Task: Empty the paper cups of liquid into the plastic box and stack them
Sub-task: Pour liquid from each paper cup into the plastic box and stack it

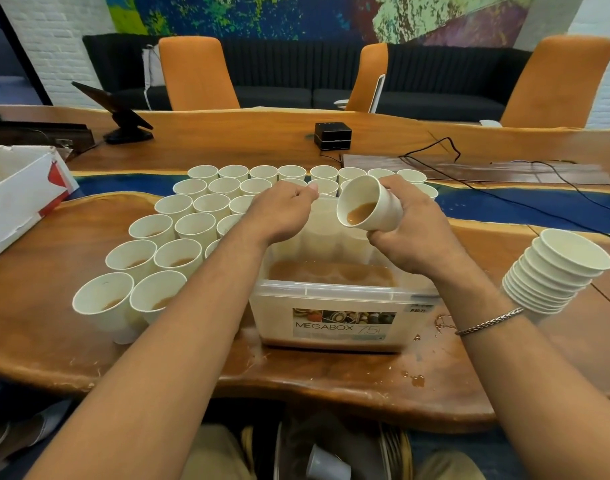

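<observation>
My right hand (412,233) grips a white paper cup (367,207), tilted toward me over the clear plastic box (341,296), with brown liquid pooled at its lip. Brown liquid lies in the bottom of the box. My left hand (282,213) hovers over the box's far left corner, fingers curled, holding nothing that I can see. Several upright paper cups (178,258) with brown liquid stand in rows left of and behind the box. A stack of empty cups (556,271) lies tilted at the right.
Brown drops (417,379) spot the wooden table's near edge. A white cardboard box (16,202) sits at the left. A black device (333,135) and cables (504,192) lie beyond the cups. Orange chairs (196,74) stand behind the table. A loose cup (326,465) lies below the table.
</observation>
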`<act>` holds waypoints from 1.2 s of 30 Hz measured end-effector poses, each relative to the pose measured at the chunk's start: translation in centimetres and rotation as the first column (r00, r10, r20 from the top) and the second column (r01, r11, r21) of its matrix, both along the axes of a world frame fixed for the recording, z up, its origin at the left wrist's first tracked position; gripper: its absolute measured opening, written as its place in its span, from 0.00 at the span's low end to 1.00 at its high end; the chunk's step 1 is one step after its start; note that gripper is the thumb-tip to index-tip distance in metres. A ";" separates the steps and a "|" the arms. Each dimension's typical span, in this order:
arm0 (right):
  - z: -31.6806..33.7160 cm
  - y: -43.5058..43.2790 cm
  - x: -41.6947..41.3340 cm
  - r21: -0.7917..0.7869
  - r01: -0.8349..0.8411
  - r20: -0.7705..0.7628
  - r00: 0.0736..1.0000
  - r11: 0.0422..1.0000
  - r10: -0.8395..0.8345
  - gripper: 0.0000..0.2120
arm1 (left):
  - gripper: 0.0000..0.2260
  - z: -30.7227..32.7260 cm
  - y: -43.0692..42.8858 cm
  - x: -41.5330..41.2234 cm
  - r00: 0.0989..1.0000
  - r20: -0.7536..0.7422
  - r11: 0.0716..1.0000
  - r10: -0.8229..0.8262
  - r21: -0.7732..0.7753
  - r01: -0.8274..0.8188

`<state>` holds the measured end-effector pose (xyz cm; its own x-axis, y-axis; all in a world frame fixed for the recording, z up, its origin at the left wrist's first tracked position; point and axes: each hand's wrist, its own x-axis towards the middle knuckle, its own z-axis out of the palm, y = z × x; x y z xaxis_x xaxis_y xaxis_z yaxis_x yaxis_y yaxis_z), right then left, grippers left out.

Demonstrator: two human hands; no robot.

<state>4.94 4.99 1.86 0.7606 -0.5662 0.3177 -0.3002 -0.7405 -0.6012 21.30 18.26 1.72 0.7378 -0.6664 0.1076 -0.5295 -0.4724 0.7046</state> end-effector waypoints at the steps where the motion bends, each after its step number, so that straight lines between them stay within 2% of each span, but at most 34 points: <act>1: 0.0 0.1 0.0 -0.006 0.005 -0.003 1.000 1.000 -0.005 0.36 | 0.19 0.0 0.0 0.0 1.000 0.006 1.000 -0.003 0.004 0.003; 5: 0.0 0.2 0.0 -0.030 0.019 -0.012 1.000 0.999 -0.019 0.37 | 0.23 0.1 0.1 -0.1 1.000 0.004 1.000 0.000 -0.017 0.000; 9: 0.1 0.4 0.0 -0.060 0.028 -0.033 0.999 0.998 -0.030 0.37 | 0.21 0.2 0.2 -0.2 1.000 0.012 1.000 -0.009 -0.004 0.009; 14: 0.3 0.6 -0.1 -0.107 0.036 -0.058 0.997 0.994 -0.042 0.36 | 0.25 0.1 0.1 -0.3 1.000 0.013 1.000 0.000 -0.016 0.001; 36: 0.5 1.0 -0.5 -0.217 0.043 -0.107 0.992 0.975 -0.067 0.35 | 0.23 0.3 0.0 -0.5 1.000 0.014 1.000 0.008 0.001 -0.008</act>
